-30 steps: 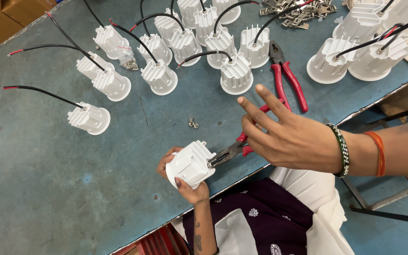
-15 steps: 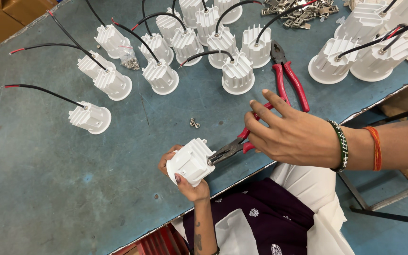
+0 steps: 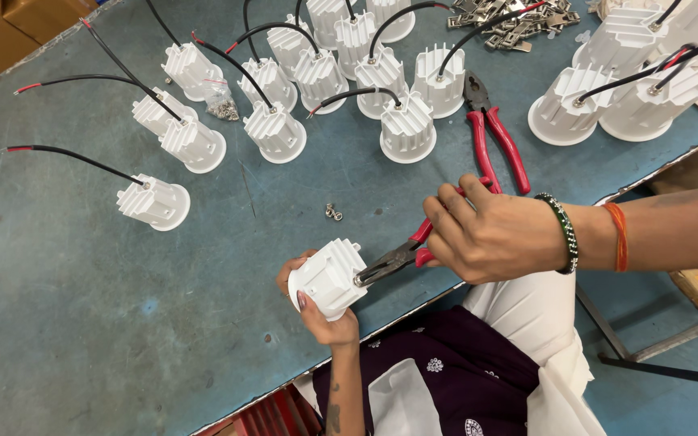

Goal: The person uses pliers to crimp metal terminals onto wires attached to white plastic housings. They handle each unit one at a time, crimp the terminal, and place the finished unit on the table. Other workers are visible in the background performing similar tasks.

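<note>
Left hand (image 3: 325, 311) grips white housing (image 3: 331, 277); right hand (image 3: 490, 234) squeezes pliers (image 3: 397, 257)

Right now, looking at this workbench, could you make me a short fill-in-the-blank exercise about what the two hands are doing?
1. The left hand holds a ____ finned lamp housing.
2. The right hand grips pliers with ____ handles.
3. The tips of those pliers touch the housing's ____ side.
4. A second pair of pliers lies on the ____ table.

Missing words: white; red; right; blue
</note>
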